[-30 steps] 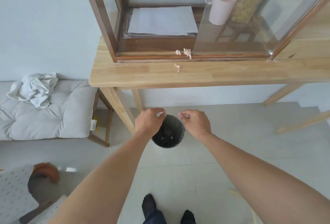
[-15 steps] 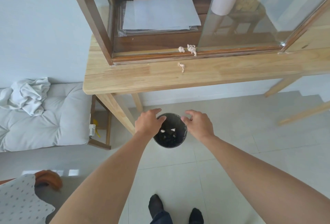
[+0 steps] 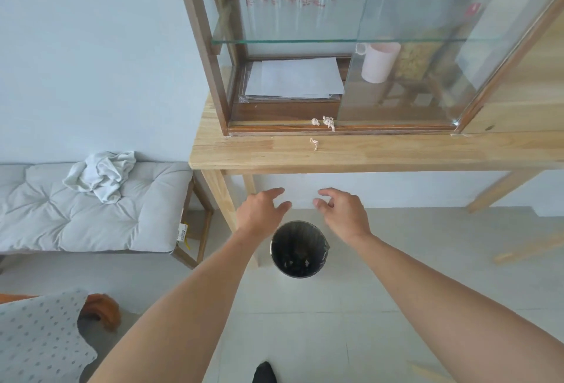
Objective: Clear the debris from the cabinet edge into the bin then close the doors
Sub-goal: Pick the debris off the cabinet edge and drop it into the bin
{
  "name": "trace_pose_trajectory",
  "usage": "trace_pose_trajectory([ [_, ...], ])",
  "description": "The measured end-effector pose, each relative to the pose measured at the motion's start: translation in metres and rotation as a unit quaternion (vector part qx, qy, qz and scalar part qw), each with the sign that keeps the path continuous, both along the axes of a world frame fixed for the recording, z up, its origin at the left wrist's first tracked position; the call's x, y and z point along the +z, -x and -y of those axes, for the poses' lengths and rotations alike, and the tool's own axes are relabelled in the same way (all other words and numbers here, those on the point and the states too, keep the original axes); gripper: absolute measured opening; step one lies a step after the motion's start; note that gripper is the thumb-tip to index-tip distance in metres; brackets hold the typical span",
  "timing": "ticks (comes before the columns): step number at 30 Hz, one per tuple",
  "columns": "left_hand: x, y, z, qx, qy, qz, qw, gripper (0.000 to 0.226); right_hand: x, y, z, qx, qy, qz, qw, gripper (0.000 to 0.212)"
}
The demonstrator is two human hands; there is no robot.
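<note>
Two pale crumpled scraps of debris [image 3: 328,122] lie on the lower front edge of the wood-framed glass cabinet [image 3: 219,83]. A third scrap [image 3: 314,143] rests on the wooden table [image 3: 244,153] just in front. A black round bin [image 3: 299,249] stands on the floor below the table, with small scraps inside. My left hand [image 3: 259,213] and my right hand [image 3: 343,214] hover above and beyond the bin, fingers spread, holding nothing. The cabinet's glass door [image 3: 406,47] stands slid to the right, leaving the left half uncovered.
Inside the cabinet are a stack of white papers [image 3: 294,80] and a pink mug [image 3: 378,60]. A grey cushioned bench [image 3: 91,221] with a crumpled white cloth [image 3: 100,175] stands at left. A table leg [image 3: 219,196] is beside my left hand.
Both hands held scraps pinched over the bin, let them drop in, then opened and rose up toward the table. The view tilted upward.
</note>
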State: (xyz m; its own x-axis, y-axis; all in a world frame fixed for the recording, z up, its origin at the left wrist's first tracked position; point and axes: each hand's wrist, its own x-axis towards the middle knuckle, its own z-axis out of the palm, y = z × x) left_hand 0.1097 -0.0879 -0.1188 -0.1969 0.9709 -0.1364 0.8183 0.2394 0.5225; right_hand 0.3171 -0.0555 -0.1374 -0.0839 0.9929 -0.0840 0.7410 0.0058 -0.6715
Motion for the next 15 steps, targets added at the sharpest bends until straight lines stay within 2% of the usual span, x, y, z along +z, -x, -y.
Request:
trace_pose_trajectory([
  [8, 0.063, 0.002, 0.005, -0.005, -0.075, 0.003, 0.997, 0.047, 0.055, -0.001, -0.008, 0.015, -0.060, -0.041, 0.997, 0.036],
  [15, 0.083, 0.001, -0.033, -0.017, -0.108, -0.029, 0.994, 0.048, 0.084, -0.003, -0.045, -0.004, -0.098, -0.059, 0.993, 0.034],
])
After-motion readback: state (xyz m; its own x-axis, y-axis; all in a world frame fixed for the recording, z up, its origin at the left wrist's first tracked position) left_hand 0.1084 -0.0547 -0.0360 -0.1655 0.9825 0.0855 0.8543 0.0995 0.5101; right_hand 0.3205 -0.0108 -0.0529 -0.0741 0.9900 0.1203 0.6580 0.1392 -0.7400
